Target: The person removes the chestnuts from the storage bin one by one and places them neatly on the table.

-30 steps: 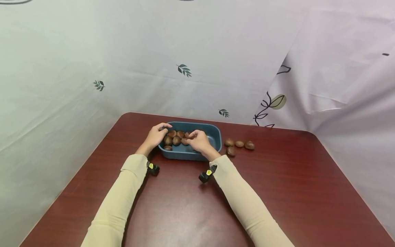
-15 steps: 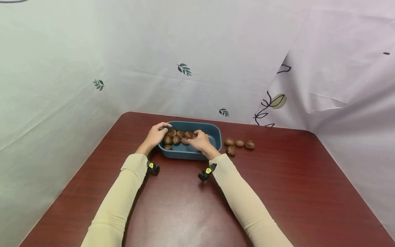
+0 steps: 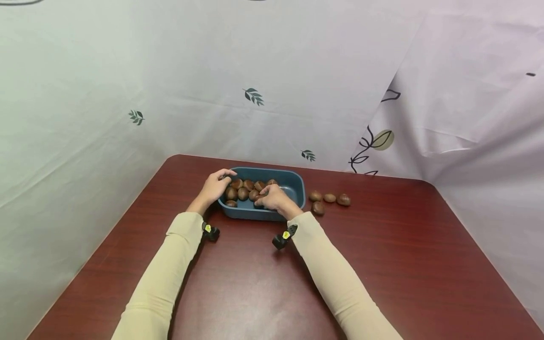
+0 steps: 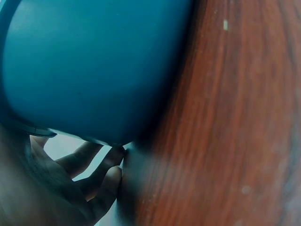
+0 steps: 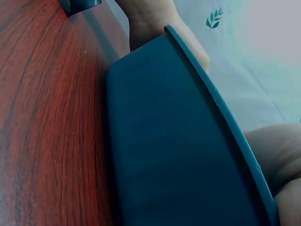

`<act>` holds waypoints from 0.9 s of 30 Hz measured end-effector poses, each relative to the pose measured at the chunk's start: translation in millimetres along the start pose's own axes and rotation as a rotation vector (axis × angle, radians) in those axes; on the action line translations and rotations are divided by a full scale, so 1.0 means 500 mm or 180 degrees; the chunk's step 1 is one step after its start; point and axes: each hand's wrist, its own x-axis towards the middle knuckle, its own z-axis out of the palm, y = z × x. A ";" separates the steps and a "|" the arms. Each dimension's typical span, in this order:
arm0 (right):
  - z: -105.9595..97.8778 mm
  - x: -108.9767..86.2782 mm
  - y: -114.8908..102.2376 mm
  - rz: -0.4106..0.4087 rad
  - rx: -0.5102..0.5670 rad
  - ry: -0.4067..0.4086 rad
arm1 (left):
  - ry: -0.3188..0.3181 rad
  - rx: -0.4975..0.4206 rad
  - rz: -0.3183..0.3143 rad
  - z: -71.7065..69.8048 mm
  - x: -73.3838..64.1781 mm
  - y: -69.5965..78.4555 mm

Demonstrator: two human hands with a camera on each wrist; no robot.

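A blue rectangular tray [image 3: 255, 214] holds several brown chestnuts [image 3: 243, 193], grouped toward its left and middle. My left hand [image 3: 214, 187] grips the tray's left end, thumb at the rim; in the left wrist view its fingers [image 4: 112, 176] curl against the tray's outer wall. Over the tray's middle, my right hand [image 3: 275, 198] pinches a dark chestnut [image 3: 258, 203], partly hidden by the fingers. Another chestnut [image 3: 272, 182] lies just beyond that hand. The tray wall [image 5: 164, 136] hides the right fingertips in the right wrist view.
Several loose chestnuts [image 3: 329, 198] lie on the reddish-brown table [image 3: 403, 245] right of the tray. A pale leaf-print cloth [image 3: 276, 127] hangs behind and beside the table. Each wrist carries a small black camera [image 3: 279, 241].
My right hand has shifted slightly right and toward me within the tray. A chestnut it covered now shows at the far side, and it pinches one nearer the front. The left hand stays put.
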 end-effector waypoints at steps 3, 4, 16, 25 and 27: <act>0.001 0.001 -0.002 0.0021 -0.0060 -0.0052 | 0.0009 -0.0006 0.0004 -0.001 0.000 0.001; 0.002 0.002 -0.002 0.0009 -0.0081 -0.0054 | 0.0011 -0.0006 0.0007 -0.001 0.000 0.001; 0.007 -0.004 0.013 -0.0489 0.0091 0.0131 | -0.0005 0.0041 0.0012 0.002 -0.004 0.002; -0.003 -0.008 0.017 -0.0862 0.0720 0.0124 | 0.0034 0.0047 0.0034 0.003 -0.002 0.002; -0.004 -0.009 0.018 -0.0826 0.0841 0.0098 | 0.0035 0.0061 0.0036 0.003 -0.003 0.001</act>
